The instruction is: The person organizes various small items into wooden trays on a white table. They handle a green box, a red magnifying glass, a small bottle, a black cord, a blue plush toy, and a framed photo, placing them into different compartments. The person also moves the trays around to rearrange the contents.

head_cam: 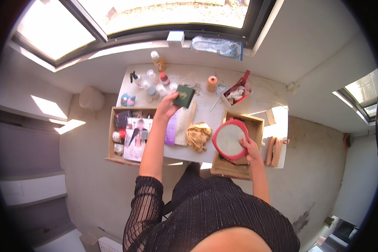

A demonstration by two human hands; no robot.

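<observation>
My left hand (168,106) grips a small dark green box (184,96) with a gold mark, above the white table (208,108). In my right hand (251,150) is a round mirror (230,139) with a pink-red frame, held over the open right wooden drawer (256,132). Between the hands a crumpled mustard-yellow cloth (199,136) lies on the table. Beside it are a purple item (171,130) and a pale ribbed cloth or mat (185,127). The open left drawer (112,119) holds a printed photo (137,135), a dark box (122,119) and small items.
Several bottles and jars (157,63) stand at the back left, near a blue plush toy (128,100). An orange-pink bottle (211,83) and an open box with crumpled tissue (236,95) are further right. A brown pouch (272,151) lies at the right edge. A white box (175,39) sits on the windowsill.
</observation>
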